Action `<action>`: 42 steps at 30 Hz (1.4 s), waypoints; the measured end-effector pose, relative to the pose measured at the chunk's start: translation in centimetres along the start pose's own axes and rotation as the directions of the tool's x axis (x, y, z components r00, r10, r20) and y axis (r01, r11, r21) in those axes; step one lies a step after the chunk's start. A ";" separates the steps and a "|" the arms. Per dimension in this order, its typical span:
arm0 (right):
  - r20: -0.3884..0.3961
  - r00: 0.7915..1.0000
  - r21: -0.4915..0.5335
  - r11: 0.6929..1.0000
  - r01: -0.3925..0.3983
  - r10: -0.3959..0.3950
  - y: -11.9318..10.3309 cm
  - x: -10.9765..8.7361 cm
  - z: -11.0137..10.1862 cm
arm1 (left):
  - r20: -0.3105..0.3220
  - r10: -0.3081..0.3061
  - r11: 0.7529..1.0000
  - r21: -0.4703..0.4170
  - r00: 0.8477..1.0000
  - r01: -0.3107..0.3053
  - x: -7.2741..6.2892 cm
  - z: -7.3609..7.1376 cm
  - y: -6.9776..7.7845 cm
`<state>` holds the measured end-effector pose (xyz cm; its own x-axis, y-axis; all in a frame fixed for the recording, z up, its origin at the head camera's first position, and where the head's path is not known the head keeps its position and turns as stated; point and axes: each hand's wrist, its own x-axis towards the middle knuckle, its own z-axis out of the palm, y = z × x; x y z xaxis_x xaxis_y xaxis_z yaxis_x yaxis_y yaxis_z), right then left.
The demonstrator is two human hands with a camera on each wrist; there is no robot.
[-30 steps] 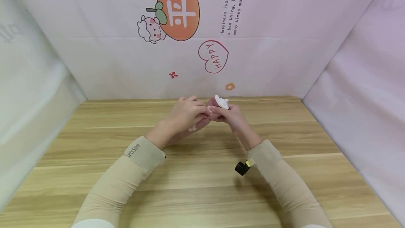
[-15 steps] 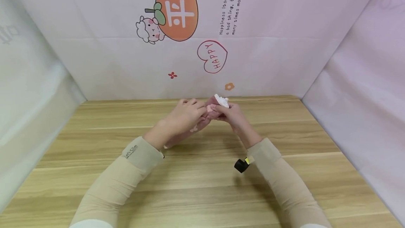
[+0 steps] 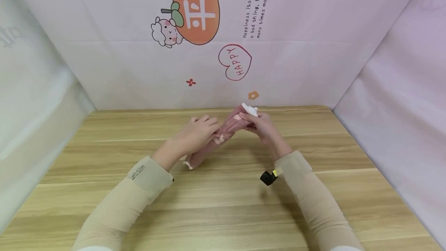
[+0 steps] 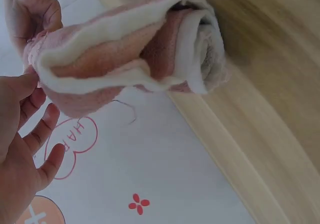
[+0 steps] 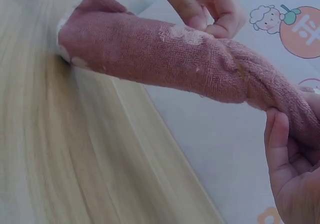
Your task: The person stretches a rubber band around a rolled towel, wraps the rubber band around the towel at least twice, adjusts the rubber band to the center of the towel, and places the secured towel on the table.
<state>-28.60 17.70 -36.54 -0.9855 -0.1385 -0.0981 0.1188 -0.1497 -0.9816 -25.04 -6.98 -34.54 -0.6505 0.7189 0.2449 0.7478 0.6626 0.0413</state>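
A rolled pink towel point(image 3: 203, 155) with white edges slants between both hands over the table. A thin brownish band point(image 5: 240, 68) crosses its creased, narrowed middle in the right wrist view. My left hand point(image 3: 196, 134) pinches the towel near the middle with thumb and fingertip; its other fingers spread free in the left wrist view. Farther right, my right hand point(image 3: 263, 128) grips the roll close to its far end, thumb on top. The loose spiral end of the towel roll point(image 4: 105, 59) faces the left wrist camera, showing layered white edging.
The wooden table point(image 3: 223, 204) lies beneath both arms. A white printed cloth point(image 3: 296, 49) hangs behind it, with further cloth walls at both sides. A small black wrist camera point(image 3: 268, 177) juts from the right cuff.
My left hand has slid left and slightly nearer along the towel, and my right hand has shifted a little right. More of the roll's middle and its left end show between and below the hands.
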 end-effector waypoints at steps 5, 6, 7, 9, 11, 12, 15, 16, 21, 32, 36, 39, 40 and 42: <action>-0.001 1.000 0.019 0.999 -0.028 0.028 0.1 -0.1 0.4 | -0.004 -0.024 0.999 -0.024 1.000 0.024 0.0 0.3 0.2; -0.001 0.999 0.021 0.999 -0.033 0.033 0.1 -0.1 0.6 | -0.009 -0.037 0.998 -0.043 0.999 0.036 0.1 0.4 0.3; -0.002 0.999 0.021 0.999 -0.037 0.037 0.1 -0.2 0.7 | -0.018 -0.048 0.997 -0.063 0.999 0.047 0.2 0.5 0.3; -0.009 0.999 0.020 0.999 -0.039 0.039 0.2 -0.3 0.9 | -0.050 -0.068 0.991 -0.116 0.996 0.062 0.3 0.7 0.3; -0.016 0.999 0.021 0.999 -0.037 0.038 0.2 -0.4 1.1 | -0.096 -0.075 0.982 -0.178 0.993 0.057 0.3 0.9 0.3; -0.020 0.999 0.021 0.999 -0.034 0.034 0.2 -0.5 1.1 | -0.121 -0.075 0.978 -0.204 0.990 0.049 0.3 1.0 0.3; -0.020 0.999 0.034 0.999 -0.030 0.031 0.2 -0.7 1.2 | -0.183 -0.073 0.967 -0.254 0.980 0.025 0.2 1.3 0.3; -0.021 0.999 0.046 0.998 -0.032 0.033 0.2 -0.8 1.2 | -0.192 -0.077 0.964 -0.265 0.978 0.024 0.2 1.4 0.4; -0.033 0.997 0.128 0.989 -0.069 0.074 0.5 -1.0 1.1 | -0.144 -0.134 0.947 -0.309 0.980 0.084 -0.1 1.6 0.6; -0.065 0.987 0.218 0.968 -0.127 0.145 0.7 -1.0 1.0 | -0.095 -0.185 0.920 -0.366 0.978 0.138 -0.3 2.1 0.6; -0.064 0.989 0.207 0.971 -0.121 0.137 0.7 -1.0 1.0 | -0.108 -0.182 0.913 -0.388 0.977 0.127 -0.4 2.0 0.3; -0.052 0.989 0.197 0.973 -0.122 0.135 0.8 -1.0 1.0 | -0.122 -0.178 0.906 -0.408 0.977 0.114 -0.4 2.0 0.0; -0.045 0.990 0.191 0.974 -0.124 0.135 0.8 -1.0 1.0 | -0.129 -0.178 0.902 -0.417 0.976 0.109 -0.3 2.0 -0.1; -0.029 0.991 0.183 0.975 -0.126 0.134 0.8 -1.0 1.0 | -0.144 -0.182 0.891 -0.443 0.973 0.101 -0.3 2.1 -0.4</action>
<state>-27.36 16.77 -37.10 -0.9639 -0.1285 -0.2333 0.2624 -0.3079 -0.9145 -25.39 -7.02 -36.62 -0.7499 0.5481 0.3704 0.6590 0.5701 0.4907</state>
